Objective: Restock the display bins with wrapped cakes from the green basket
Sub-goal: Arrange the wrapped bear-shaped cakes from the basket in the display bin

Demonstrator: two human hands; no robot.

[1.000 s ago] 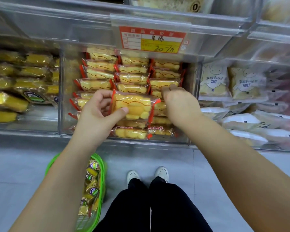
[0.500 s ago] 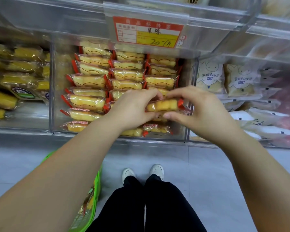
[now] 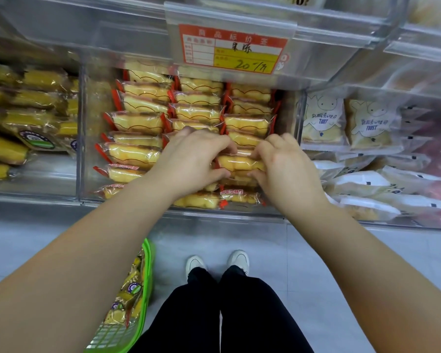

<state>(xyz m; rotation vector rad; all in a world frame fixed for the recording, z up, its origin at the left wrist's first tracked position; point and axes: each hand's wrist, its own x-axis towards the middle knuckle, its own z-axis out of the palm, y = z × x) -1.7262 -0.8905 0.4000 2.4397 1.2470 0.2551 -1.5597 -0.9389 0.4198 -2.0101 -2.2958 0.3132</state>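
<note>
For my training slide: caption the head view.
Both hands, left hand and right hand, grip a wrapped cake over the clear middle bin.

Pale grey tiled floor (image 3: 329,276) beneath clear acrylic shelving (image 3: 87,26), evenly lit.

1 head-worn wide-angle view looks forward and steeply down from standing height; the clear display bin (image 3: 87,138) sits close at the top of the frame, bent by the lens; both forearms run in from the bottom corners; floor and white shoes (image 3: 218,261) lie directly below.
</note>
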